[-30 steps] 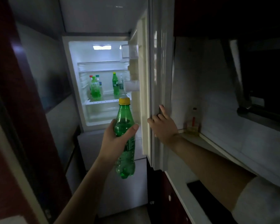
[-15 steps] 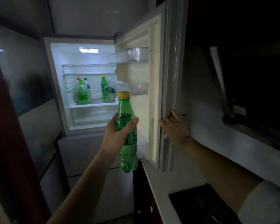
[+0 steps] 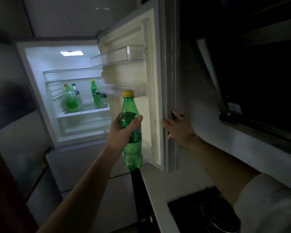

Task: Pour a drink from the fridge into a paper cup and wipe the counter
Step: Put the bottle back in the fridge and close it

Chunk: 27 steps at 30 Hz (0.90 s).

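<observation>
My left hand (image 3: 120, 133) grips a green soda bottle (image 3: 133, 148) with a yellow cap, held upright in front of the open fridge (image 3: 40, 91). The bottle is roughly half full. My right hand (image 3: 178, 130) rests on the outer edge of the fridge door (image 3: 151, 81), fingers wrapped around its rim. The lit fridge compartment holds several more bottles (image 3: 71, 100) on a glass shelf. No paper cup shows in view.
A white counter (image 3: 158, 187) runs along the right, with a dark hob (image 3: 203, 212) set into it. A dark range hood (image 3: 242, 98) hangs above on the right. Clear door shelves (image 3: 119, 56) stand empty. A dark red cabinet side fills the lower left.
The fridge door has swung further toward the compartment, my right hand pushing it. The bottle stays in my left hand at about the same height.
</observation>
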{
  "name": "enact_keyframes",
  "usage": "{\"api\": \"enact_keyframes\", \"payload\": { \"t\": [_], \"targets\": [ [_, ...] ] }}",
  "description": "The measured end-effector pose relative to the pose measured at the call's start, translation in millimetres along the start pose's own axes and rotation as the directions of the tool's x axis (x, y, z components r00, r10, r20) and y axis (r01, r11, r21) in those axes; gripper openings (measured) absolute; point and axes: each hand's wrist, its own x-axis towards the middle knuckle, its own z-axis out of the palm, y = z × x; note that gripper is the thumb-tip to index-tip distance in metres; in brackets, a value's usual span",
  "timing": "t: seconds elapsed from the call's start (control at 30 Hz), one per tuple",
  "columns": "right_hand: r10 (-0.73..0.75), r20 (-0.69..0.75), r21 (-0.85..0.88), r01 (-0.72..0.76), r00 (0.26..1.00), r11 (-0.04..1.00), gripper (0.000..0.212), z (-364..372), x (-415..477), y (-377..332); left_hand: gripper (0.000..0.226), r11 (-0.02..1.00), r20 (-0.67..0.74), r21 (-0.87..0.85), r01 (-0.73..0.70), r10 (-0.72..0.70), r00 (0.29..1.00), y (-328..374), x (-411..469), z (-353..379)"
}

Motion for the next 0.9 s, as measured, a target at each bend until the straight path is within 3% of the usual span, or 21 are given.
{"api": "enact_keyframes", "payload": {
  "t": [0.07, 0.27, 0.5, 0.57, 0.63, 0.73, 0.8, 0.9],
  "targets": [
    [0.019, 0.031, 0.025, -0.020, 0.999, 0.999, 0.055, 2.9, -2.7, 6.9, 0.053, 1.000, 0.009, 0.004, 0.010, -0.010, 1.000, -2.2, 5.6, 10.7],
    [0.060, 0.194, 0.099, -0.081, 0.979, 0.992, 0.060, 17.4, -0.9, 23.8, 0.058, 1.000, 0.016, 0.011, -0.005, 0.005, 1.000, -7.7, 10.0, 26.9],
    [0.111, 0.201, 0.208, -0.153, 0.973, 0.966, 0.043, 7.5, -1.0, 18.8, 0.054, 1.000, 0.006, -0.012, 0.007, -0.007, 1.000, -7.7, 7.6, 13.8],
    [0.188, 0.093, 0.232, -0.205, 0.978, 0.951, 0.034, -2.4, 1.3, 8.4, 0.054, 0.999, -0.025, -0.034, 0.013, -0.014, 1.000, -6.2, 6.8, 2.2],
    [0.290, -0.073, 0.422, -0.233, 0.954, 0.876, 0.024, -14.1, 4.8, -10.3, 0.059, 0.997, -0.045, -0.073, 0.026, -0.029, 0.999, -3.1, 5.3, -12.7],
    [0.341, -0.191, 0.772, -0.074, 0.921, 0.631, 0.010, -38.3, 18.2, -52.3, 0.058, 0.997, -0.071, -0.081, 0.019, -0.025, 0.997, 5.3, 2.1, -40.3],
    [0.328, -0.237, 0.836, 0.020, 0.914, 0.548, 0.010, -57.7, 30.1, -86.6, 0.053, 0.999, -0.091, -0.054, -0.004, -0.001, 0.996, 12.1, 0.3, -61.7],
    [0.312, -0.196, 0.915, 0.059, 0.930, 0.400, 0.020, -81.4, 47.0, -132.3, 0.046, 0.999, -0.144, -0.035, -0.034, 0.029, 0.989, 20.2, -2.6, -99.5]
  ]
}}
